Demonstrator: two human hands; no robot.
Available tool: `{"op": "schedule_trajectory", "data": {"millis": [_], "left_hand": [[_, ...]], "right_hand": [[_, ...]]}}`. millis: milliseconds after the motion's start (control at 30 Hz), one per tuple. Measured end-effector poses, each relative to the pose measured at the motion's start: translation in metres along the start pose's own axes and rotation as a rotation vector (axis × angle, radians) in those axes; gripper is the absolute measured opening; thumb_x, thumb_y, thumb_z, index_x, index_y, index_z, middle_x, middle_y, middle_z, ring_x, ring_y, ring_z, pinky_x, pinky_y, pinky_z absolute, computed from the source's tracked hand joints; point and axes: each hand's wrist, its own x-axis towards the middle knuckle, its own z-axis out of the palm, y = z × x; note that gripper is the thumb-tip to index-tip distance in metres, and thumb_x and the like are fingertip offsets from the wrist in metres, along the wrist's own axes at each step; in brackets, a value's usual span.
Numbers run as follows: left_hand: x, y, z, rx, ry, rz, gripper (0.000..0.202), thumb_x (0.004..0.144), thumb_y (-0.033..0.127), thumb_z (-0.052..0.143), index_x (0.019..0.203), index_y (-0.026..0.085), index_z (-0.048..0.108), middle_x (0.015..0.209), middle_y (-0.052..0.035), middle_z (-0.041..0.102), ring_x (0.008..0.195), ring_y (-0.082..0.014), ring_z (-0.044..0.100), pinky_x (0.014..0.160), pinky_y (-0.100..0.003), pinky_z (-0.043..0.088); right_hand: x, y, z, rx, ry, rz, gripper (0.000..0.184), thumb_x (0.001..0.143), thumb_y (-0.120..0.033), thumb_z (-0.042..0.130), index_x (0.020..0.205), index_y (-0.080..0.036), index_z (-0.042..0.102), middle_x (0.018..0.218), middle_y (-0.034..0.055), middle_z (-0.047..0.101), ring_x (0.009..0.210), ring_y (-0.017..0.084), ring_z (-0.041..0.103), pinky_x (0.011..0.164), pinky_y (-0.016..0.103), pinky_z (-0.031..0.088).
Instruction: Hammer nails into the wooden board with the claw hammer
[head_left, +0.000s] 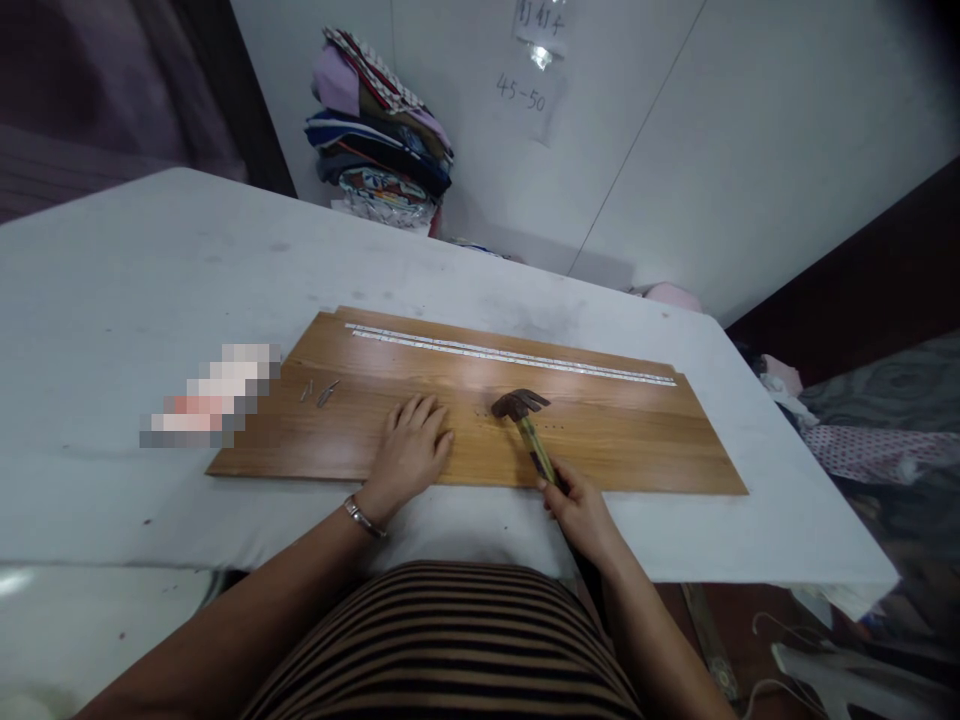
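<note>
My right hand (pixel 581 512) is closed round the handle of a claw hammer (pixel 534 440), its dark metal head over the middle of a brown wooden board (pixel 645 440). My left hand (pixel 411 448) lies flat on the board to the left of the hammer, fingers stretched out and holding nothing. Small dark marks (pixel 551 427), perhaps nail heads or holes, run in a row near the hammer head. A few loose nails (pixel 328 393) lie at the board's left end. Along its far side run two white measuring strips (pixel 480 352).
A white-covered table (pixel 135 290) bears the board. Left of the board is a pixelated patch. Folded clothes (pixel 379 130) are stacked by the wall behind, under handwritten paper signs (pixel 523 95). Spotted cloth (pixel 870 450) hangs beyond the right edge.
</note>
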Motion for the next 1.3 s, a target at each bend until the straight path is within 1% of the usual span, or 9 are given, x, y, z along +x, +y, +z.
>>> {"op": "schedule_trajectory", "data": {"millis": [133, 300, 500, 633, 833, 1033, 1200, 1300], "left_hand": [[-0.0007, -0.0012, 0.001, 0.006, 0.0, 0.008, 0.048, 0.101, 0.037, 0.042, 0.139, 0.016, 0.063, 0.154, -0.0144, 0.055, 0.148, -0.0342, 0.043, 0.124, -0.057, 0.034], [-0.0004, -0.0015, 0.0009, 0.021, 0.006, 0.009, 0.048, 0.102, 0.038, 0.041, 0.138, 0.017, 0.064, 0.153, -0.0138, 0.056, 0.147, -0.0336, 0.045, 0.123, -0.055, 0.035], [-0.0001, -0.0022, 0.0015, 0.015, 0.017, 0.02, 0.048, 0.102, 0.037, 0.042, 0.138, 0.015, 0.064, 0.154, -0.0139, 0.055, 0.147, -0.0341, 0.044, 0.123, -0.057, 0.035], [-0.0004, -0.0026, 0.0017, 0.003, 0.016, 0.016, 0.047, 0.101, 0.037, 0.042, 0.137, 0.016, 0.064, 0.154, -0.0144, 0.055, 0.147, -0.0343, 0.044, 0.123, -0.057, 0.036], [-0.0003, -0.002, 0.0013, -0.008, 0.02, 0.01, 0.047, 0.101, 0.037, 0.044, 0.137, 0.016, 0.065, 0.152, -0.0144, 0.056, 0.147, -0.0344, 0.045, 0.123, -0.057, 0.035], [-0.0002, -0.0016, 0.0018, 0.0, 0.024, 0.01, 0.046, 0.101, 0.037, 0.043, 0.137, 0.017, 0.065, 0.152, -0.014, 0.057, 0.146, -0.0342, 0.045, 0.123, -0.057, 0.036], [-0.0002, -0.0013, 0.0014, -0.008, 0.03, 0.013, 0.046, 0.101, 0.037, 0.043, 0.136, 0.017, 0.065, 0.152, -0.0134, 0.057, 0.147, -0.034, 0.045, 0.123, -0.056, 0.036], [-0.0004, -0.0011, 0.001, -0.012, 0.026, 0.013, 0.047, 0.102, 0.038, 0.042, 0.137, 0.016, 0.064, 0.153, -0.0137, 0.056, 0.147, -0.0344, 0.044, 0.123, -0.056, 0.035]], "right_hand": [[0.0003, 0.0013, -0.0005, 0.003, 0.014, -0.01, 0.05, 0.088, -0.042, 0.061, 0.131, -0.018, 0.072, 0.084, 0.0043, 0.072, 0.074, 0.02, 0.063, 0.063, 0.029, 0.053], [0.0008, 0.0018, -0.0014, 0.017, 0.035, -0.017, 0.051, 0.088, -0.041, 0.062, 0.133, -0.019, 0.071, 0.086, 0.0043, 0.073, 0.072, 0.019, 0.062, 0.063, 0.03, 0.053], [0.0001, 0.0029, 0.0013, 0.015, 0.026, -0.017, 0.046, 0.087, -0.038, 0.06, 0.126, -0.017, 0.074, 0.086, 0.0052, 0.072, 0.068, 0.018, 0.059, 0.06, 0.028, 0.05], [-0.0001, 0.002, 0.0021, 0.008, 0.02, -0.014, 0.047, 0.086, -0.038, 0.059, 0.125, -0.016, 0.074, 0.086, 0.0052, 0.072, 0.07, 0.018, 0.06, 0.06, 0.028, 0.05], [-0.0003, -0.0019, -0.0002, 0.005, 0.01, -0.006, 0.048, 0.087, -0.039, 0.058, 0.128, -0.017, 0.073, 0.083, 0.0041, 0.07, 0.069, 0.018, 0.059, 0.061, 0.028, 0.05], [-0.0013, -0.003, -0.0011, 0.005, 0.029, -0.007, 0.047, 0.087, -0.039, 0.061, 0.126, -0.016, 0.073, 0.079, 0.0034, 0.07, 0.07, 0.018, 0.06, 0.061, 0.028, 0.051], [-0.0019, -0.0025, -0.0008, 0.007, 0.029, -0.007, 0.05, 0.087, -0.039, 0.06, 0.129, -0.015, 0.072, 0.083, 0.0048, 0.071, 0.069, 0.018, 0.06, 0.061, 0.028, 0.051], [-0.0019, -0.0027, -0.0006, 0.0, 0.025, -0.006, 0.047, 0.086, -0.039, 0.06, 0.126, -0.016, 0.073, 0.087, 0.0052, 0.072, 0.07, 0.019, 0.06, 0.061, 0.029, 0.051]]}}
